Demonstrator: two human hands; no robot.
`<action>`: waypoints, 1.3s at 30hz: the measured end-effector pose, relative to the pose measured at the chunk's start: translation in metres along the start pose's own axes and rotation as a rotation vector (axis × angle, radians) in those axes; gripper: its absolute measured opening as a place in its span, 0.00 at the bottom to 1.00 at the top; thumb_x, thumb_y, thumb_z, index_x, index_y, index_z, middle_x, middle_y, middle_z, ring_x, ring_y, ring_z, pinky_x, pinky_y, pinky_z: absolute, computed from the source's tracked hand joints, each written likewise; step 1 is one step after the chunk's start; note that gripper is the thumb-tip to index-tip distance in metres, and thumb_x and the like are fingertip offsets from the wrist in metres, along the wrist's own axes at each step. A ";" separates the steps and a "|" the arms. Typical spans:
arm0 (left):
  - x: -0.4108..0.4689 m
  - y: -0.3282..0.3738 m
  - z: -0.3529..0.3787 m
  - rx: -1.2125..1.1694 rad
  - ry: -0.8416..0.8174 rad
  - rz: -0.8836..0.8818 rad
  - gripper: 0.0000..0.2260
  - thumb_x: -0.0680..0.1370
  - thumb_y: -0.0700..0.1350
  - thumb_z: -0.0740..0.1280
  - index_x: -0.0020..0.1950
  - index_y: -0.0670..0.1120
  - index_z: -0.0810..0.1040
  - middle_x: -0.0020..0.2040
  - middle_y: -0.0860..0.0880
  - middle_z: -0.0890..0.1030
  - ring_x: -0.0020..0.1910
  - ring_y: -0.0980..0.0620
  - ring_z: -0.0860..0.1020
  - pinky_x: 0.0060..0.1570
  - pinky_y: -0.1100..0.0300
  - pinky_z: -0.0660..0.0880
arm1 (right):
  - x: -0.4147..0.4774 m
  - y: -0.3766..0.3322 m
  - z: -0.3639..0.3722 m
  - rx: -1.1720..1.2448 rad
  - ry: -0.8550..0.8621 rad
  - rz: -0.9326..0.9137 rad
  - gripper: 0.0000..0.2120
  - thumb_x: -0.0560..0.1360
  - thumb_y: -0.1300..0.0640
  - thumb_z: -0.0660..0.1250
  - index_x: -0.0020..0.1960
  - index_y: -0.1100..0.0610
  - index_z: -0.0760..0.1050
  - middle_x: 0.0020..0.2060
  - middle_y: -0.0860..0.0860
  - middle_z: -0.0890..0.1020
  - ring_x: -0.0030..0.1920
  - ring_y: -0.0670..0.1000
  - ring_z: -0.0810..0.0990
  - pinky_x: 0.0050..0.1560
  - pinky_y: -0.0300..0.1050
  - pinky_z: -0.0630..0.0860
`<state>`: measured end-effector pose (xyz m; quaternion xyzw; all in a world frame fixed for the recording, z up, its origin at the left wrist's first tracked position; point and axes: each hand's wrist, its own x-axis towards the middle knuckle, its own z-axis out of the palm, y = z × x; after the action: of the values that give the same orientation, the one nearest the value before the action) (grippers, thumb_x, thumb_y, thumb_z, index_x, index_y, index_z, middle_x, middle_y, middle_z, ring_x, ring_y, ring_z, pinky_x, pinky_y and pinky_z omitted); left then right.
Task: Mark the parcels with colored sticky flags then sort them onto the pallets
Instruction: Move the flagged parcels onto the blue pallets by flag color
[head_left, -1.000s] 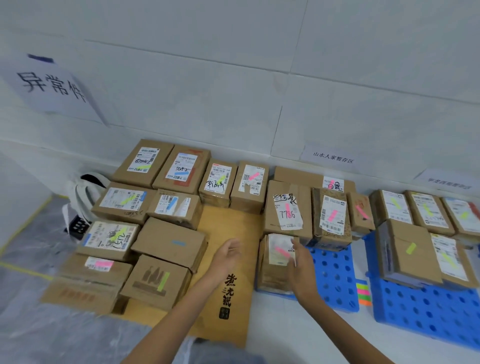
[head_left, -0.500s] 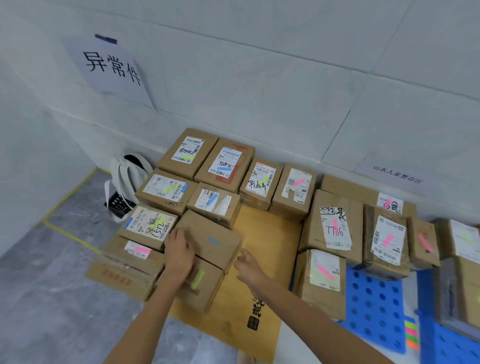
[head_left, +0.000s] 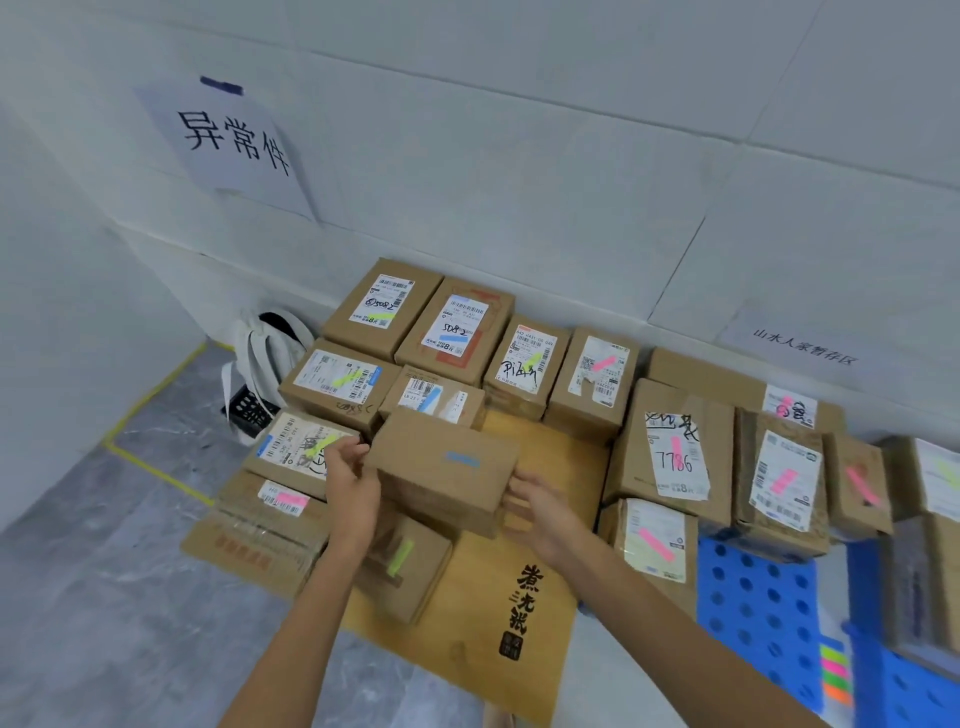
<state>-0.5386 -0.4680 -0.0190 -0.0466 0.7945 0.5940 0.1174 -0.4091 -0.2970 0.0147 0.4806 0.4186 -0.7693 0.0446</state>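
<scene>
A plain brown parcel (head_left: 441, 467) with a blue flag on top is raised a little above the flat cardboard sheet (head_left: 483, 587). My left hand (head_left: 350, 480) grips its left end and my right hand (head_left: 540, 512) grips its right end. Under it lies a small parcel with a green flag (head_left: 405, 564). Several flagged parcels surround it: green (head_left: 301, 447), pink (head_left: 283, 501), blue (head_left: 434, 400). To the right, pink-flagged parcels (head_left: 675, 457) stand on a blue pallet (head_left: 758, 608). The pad of colored sticky flags (head_left: 835, 673) lies at the lower right.
A white tiled wall runs behind the parcels, with a paper sign (head_left: 228, 145) on the left and a smaller label (head_left: 802, 348) on the right. A white bag and a black crate (head_left: 254, 384) stand in the corner. Yellow tape (head_left: 150, 452) marks the grey floor.
My view swung left from the blue pallet to the cardboard sheet. Both hands moved onto the blue-flagged parcel, took hold of its ends and raised it off the stack.
</scene>
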 end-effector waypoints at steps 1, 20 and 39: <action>-0.006 0.007 0.000 -0.059 0.025 -0.027 0.13 0.77 0.36 0.63 0.59 0.48 0.67 0.55 0.48 0.75 0.55 0.50 0.75 0.57 0.55 0.72 | -0.002 -0.003 -0.006 -0.003 0.022 -0.044 0.11 0.78 0.61 0.61 0.60 0.55 0.71 0.47 0.52 0.78 0.48 0.50 0.77 0.45 0.50 0.74; -0.214 0.121 0.140 -0.436 -0.440 0.129 0.16 0.77 0.39 0.65 0.64 0.49 0.75 0.60 0.52 0.78 0.58 0.55 0.76 0.54 0.60 0.73 | -0.161 -0.028 -0.240 0.172 0.149 -0.475 0.27 0.75 0.53 0.67 0.70 0.57 0.62 0.54 0.50 0.76 0.51 0.52 0.77 0.55 0.51 0.76; -0.494 0.120 0.347 -0.249 -0.871 0.003 0.10 0.77 0.41 0.67 0.57 0.51 0.74 0.52 0.51 0.76 0.46 0.54 0.76 0.44 0.56 0.73 | -0.331 0.052 -0.584 0.112 0.221 -0.445 0.23 0.73 0.38 0.62 0.65 0.46 0.65 0.59 0.54 0.75 0.55 0.56 0.79 0.48 0.52 0.80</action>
<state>-0.0408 -0.1342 0.1195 0.1952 0.5936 0.6495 0.4333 0.2021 -0.0398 0.1311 0.4594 0.4732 -0.7251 -0.1983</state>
